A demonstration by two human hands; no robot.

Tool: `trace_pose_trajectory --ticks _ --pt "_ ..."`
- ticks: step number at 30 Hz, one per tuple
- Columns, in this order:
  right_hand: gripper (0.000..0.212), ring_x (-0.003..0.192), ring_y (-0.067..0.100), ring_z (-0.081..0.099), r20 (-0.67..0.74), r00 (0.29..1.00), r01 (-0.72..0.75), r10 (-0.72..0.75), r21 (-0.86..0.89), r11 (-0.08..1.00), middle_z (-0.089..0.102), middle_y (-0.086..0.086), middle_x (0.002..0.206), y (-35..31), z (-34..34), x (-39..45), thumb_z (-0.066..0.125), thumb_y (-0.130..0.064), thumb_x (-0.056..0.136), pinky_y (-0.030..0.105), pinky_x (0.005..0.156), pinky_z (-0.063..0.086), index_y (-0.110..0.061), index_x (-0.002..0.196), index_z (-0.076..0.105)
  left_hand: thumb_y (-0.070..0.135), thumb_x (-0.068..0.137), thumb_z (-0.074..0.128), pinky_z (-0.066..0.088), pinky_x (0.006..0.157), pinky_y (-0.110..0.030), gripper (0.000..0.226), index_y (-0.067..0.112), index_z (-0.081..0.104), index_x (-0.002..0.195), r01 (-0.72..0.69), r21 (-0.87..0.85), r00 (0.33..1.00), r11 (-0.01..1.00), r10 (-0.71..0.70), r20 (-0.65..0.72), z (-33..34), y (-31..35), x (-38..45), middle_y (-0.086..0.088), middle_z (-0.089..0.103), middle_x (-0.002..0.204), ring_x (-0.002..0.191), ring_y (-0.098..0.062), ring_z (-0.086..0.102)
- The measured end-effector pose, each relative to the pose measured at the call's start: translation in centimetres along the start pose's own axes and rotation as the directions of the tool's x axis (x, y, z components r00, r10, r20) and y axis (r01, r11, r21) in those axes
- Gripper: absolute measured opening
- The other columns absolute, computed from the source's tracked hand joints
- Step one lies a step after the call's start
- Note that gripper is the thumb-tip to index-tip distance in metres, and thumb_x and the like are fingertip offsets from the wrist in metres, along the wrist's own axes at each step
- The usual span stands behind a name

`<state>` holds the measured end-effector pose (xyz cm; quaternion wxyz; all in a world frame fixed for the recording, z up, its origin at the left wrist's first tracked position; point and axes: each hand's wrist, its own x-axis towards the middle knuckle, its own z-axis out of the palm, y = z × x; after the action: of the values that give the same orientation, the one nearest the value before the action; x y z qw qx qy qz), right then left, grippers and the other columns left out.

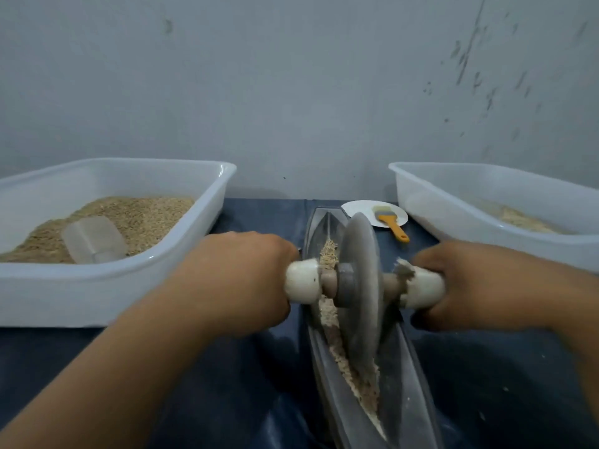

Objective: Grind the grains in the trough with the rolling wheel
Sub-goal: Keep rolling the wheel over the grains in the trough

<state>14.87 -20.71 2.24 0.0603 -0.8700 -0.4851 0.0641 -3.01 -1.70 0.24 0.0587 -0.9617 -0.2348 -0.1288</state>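
A long grey metal trough point(410, 384) runs away from me on the dark blue cloth, boat-shaped, with pale crushed grains point(343, 358) along its groove. A grey rolling wheel point(359, 280) stands upright in the groove near the trough's far half. Its axle ends in white handles on both sides. My left hand point(236, 280) grips the left handle point(303, 280). My right hand point(479, 283) grips the right handle point(424, 288), which is chipped at its inner end.
A white tub point(181, 254) at the left holds grain and a clear scoop point(94, 239). Another white tub point(453, 231) at the right holds a little ground grain. A white plate point(359, 210) with an orange-handled brush point(392, 223) lies beyond the trough, near the wall.
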Motion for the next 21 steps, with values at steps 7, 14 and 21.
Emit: trace_pose_trajectory --ticks 7,14,21 --pt "0.025 0.072 0.01 0.059 -0.324 0.945 -0.071 0.042 -0.078 0.994 0.063 -0.011 0.076 -0.4 1.5 2.0 0.071 -0.051 0.072 0.03 0.061 0.046 -0.034 0.086 0.057 0.038 0.08 0.06 0.03 0.054 -0.027 0.024 0.033 0.038 0.073 0.062 0.083 0.969 0.995 -0.04 -0.246 1.2 0.4 1.0 0.011 0.046 0.063 0.057 -0.005 0.041" --pt "0.041 0.067 0.004 0.062 -0.039 0.999 0.002 -0.002 -0.015 1.0 0.066 -0.013 0.077 0.4 -0.3 -0.2 0.072 -0.064 0.056 0.03 0.059 0.05 -0.041 0.086 0.057 0.038 0.07 0.063 0.042 0.058 -0.022 0.017 0.037 0.048 0.076 0.049 -0.031 0.999 0.998 -0.049 0.014 0.2 -0.2 -0.1 0.014 0.056 0.069 0.065 -0.001 0.053" --pt "0.041 0.072 0.005 0.06 -0.206 0.978 -0.008 0.01 0.013 1.0 0.063 -0.014 0.077 0.6 0.6 0.7 0.069 -0.06 0.058 0.034 0.067 0.051 -0.04 0.091 0.055 0.041 0.074 0.061 0.033 0.052 -0.023 0.017 0.036 0.047 0.083 0.04 0.019 0.967 0.999 -0.034 -0.252 1.2 -0.1 -0.4 0.014 0.054 0.069 0.062 -0.003 0.05"
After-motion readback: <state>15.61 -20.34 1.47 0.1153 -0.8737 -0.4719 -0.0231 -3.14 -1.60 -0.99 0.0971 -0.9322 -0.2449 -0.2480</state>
